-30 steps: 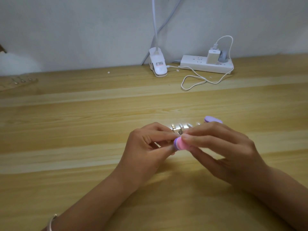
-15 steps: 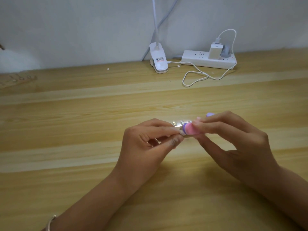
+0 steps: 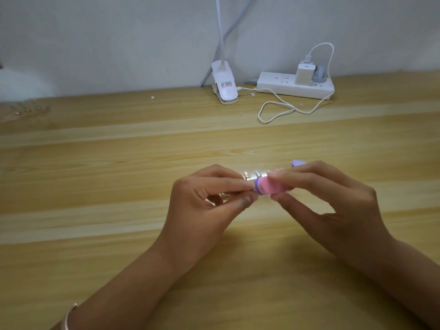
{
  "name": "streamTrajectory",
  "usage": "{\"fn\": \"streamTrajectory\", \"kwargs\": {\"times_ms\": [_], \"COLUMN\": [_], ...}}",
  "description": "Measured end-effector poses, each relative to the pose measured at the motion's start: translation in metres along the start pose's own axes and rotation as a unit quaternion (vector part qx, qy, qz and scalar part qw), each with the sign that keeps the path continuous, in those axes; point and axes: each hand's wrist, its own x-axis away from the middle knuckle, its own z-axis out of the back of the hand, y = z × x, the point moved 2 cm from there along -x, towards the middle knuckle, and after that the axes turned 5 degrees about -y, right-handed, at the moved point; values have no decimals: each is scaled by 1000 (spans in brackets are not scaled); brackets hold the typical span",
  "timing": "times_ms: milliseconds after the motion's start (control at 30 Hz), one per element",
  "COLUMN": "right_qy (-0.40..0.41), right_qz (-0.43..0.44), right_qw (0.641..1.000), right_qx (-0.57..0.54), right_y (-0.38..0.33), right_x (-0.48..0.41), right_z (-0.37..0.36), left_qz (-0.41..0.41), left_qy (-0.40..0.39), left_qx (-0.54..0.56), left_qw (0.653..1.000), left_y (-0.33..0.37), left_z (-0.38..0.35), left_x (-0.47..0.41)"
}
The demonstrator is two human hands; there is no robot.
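Observation:
Over the wooden table (image 3: 119,163), my right hand (image 3: 333,201) pinches a small pink piece with a purple end (image 3: 266,186) between thumb and fingertips. My left hand (image 3: 209,206) pinches a tiny thing against that purple end; the fingertips hide what it is. Just behind the hands, small shiny metal parts (image 3: 257,174) lie on the table. A lilac piece (image 3: 297,163) peeks out behind my right fingers.
At the back by the wall stand a white clip lamp base (image 3: 225,84) and a white power strip (image 3: 292,88) with a charger plugged in. A white cable (image 3: 278,108) loops on the table in front of them. A bracelet (image 3: 67,317) sits on my left wrist.
Both hands drifted slightly right and away together. The pink piece has slid right, away from my left fingertips, showing more of its purple end.

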Motion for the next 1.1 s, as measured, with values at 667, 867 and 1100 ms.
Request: {"fn": "streamTrajectory", "kwargs": {"times_ms": [667,867,1100], "right_qy": [-10,-14,-26], "right_qz": [30,14,16], "right_qw": [999,1000,999], "right_qx": [-26,-24,-31], "right_y": [-8,4,2], "right_x": [-3,-4,-7], "right_z": [-10,-4,-8], "left_qz": [30,41,-8], "left_qy": [-1,14,28], "left_qx": [64,54,-56], "left_qw": [998,998,998], "left_y": [2,0,2], "left_z": [-6,-6,-4], "left_x": [2,1,1]}}
